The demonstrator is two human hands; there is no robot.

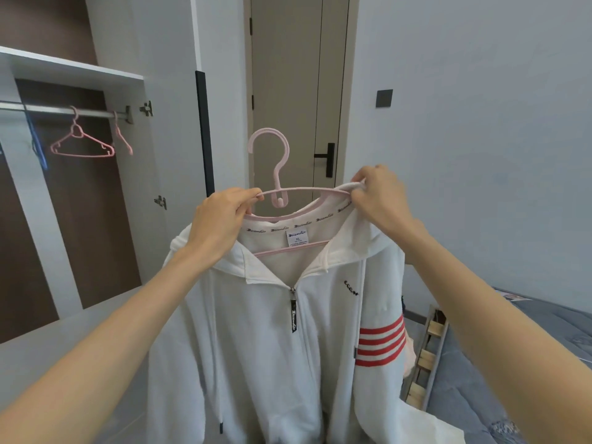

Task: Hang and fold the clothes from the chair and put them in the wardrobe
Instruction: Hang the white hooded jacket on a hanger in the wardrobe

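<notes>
White zip hoodie (256,331) on pink hanger (278,174), left hand (221,219) pinching hanger arm, right hand (378,197) gripping collar fabric, open wardrobe (73,72) beyond

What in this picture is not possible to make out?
Head view only:
white jacket: hem cut off by the bottom edge.
pink hanger: both ends hidden by left hand, right hand and fabric.
neck label: print below XL too small.
wardrobe: left part cut off by the frame edge.
</notes>
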